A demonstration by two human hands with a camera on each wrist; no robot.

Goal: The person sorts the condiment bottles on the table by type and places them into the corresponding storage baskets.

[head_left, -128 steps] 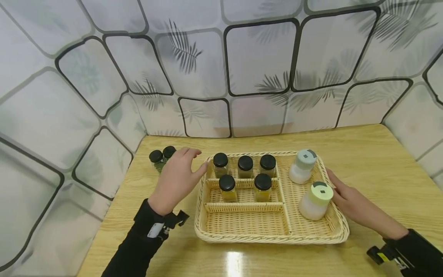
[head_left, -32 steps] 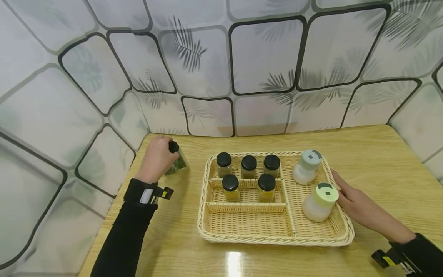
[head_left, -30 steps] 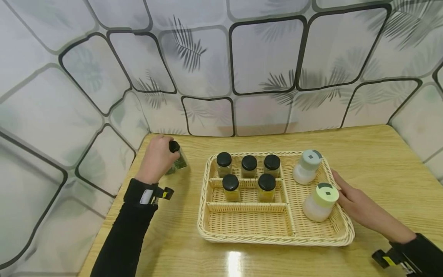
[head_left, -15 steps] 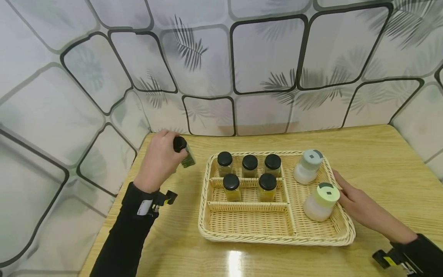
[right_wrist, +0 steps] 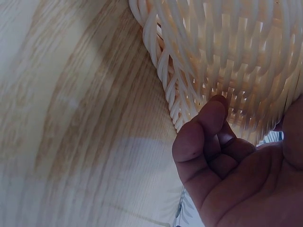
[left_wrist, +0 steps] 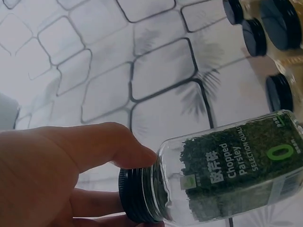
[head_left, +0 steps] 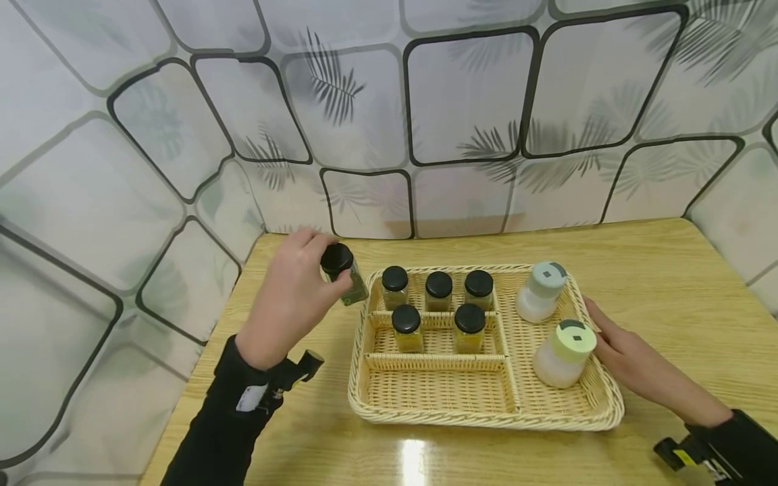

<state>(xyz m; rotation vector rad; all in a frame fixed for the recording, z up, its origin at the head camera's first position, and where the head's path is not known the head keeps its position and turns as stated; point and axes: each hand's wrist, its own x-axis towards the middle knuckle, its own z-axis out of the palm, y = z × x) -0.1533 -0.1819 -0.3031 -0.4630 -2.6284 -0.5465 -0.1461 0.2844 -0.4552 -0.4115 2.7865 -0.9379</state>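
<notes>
My left hand (head_left: 294,290) pinches the black lid of a glass jar of chopped parsley (left_wrist: 236,170), between thumb and fingers. In the head view the parsley jar (head_left: 354,289) hangs tilted by the back left corner of the wicker basket (head_left: 425,424). My right hand (head_left: 632,361) grips the basket's right side; the right wrist view has its curled fingers (right_wrist: 213,116) against the woven outer wall. Three black-lidded jars (head_left: 439,290) stand in the basket's back compartment. Two jars with yellow contents (head_left: 407,329) stand in the middle one.
The right compartment holds a shaker with a grey-blue lid (head_left: 539,291) and another with a yellow-green lid (head_left: 565,354). Low woven dividers (head_left: 437,363) split the basket's left part. A patterned cloth (head_left: 462,101) rises behind the wooden table (head_left: 292,418).
My left hand reached left to the jars, took hold of the parsley jar and lifted it right, toward the basket. My right hand has stayed at the basket's right side.
</notes>
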